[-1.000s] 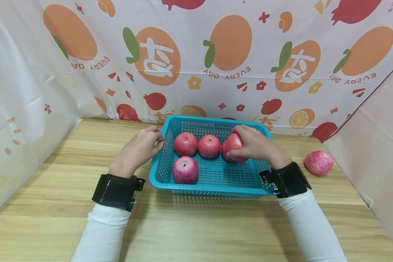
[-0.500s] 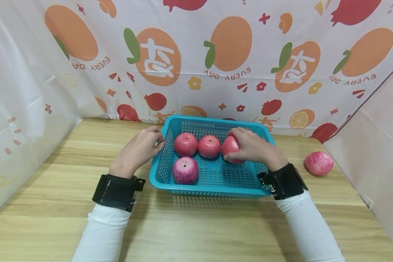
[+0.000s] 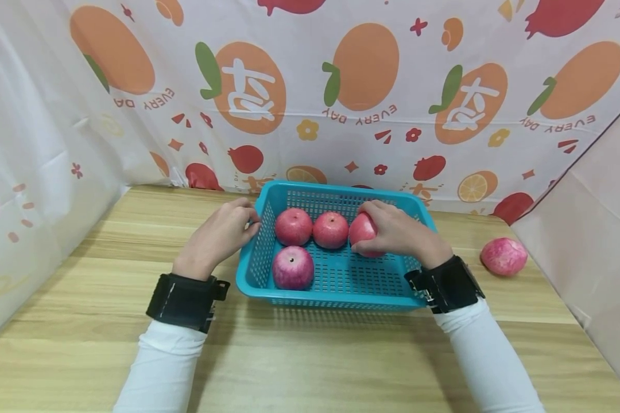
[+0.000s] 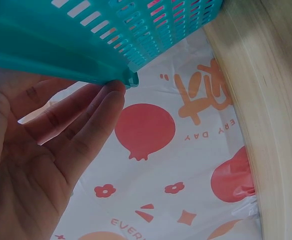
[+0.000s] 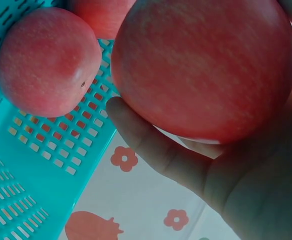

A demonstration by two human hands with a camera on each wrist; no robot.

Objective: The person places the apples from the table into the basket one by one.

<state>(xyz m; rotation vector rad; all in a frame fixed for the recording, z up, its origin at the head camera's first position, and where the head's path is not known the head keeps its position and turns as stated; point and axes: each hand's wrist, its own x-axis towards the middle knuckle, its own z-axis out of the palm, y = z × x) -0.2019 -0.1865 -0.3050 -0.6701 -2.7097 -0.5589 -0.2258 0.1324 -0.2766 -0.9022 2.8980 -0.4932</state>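
In the head view, my right hand (image 3: 395,229) holds a red apple (image 3: 363,232) inside the blue plastic basket (image 3: 336,302), with fingers over its far side and the thumb in front. The right wrist view shows this apple (image 5: 201,70) large against the palm. To its left, two more red apples, the middle one (image 3: 330,230) and the left one (image 3: 294,226), form a row along the back. A purplish streaked apple (image 3: 293,268) sits in the front left corner. My left hand (image 3: 222,229) grips the basket's left rim, fingertips at the lip (image 4: 120,82) in the left wrist view.
A pink streaked round fruit (image 3: 503,256) lies on the wooden table (image 3: 310,361) to the right of the basket. Behind the basket hangs a white fruit-print curtain (image 3: 310,137). A pale wall panel (image 3: 594,229) borders the table on the right.
My right hand and its apple have shifted slightly left, up beside the middle apple, then stayed almost still. The left hand and the basket have not moved.
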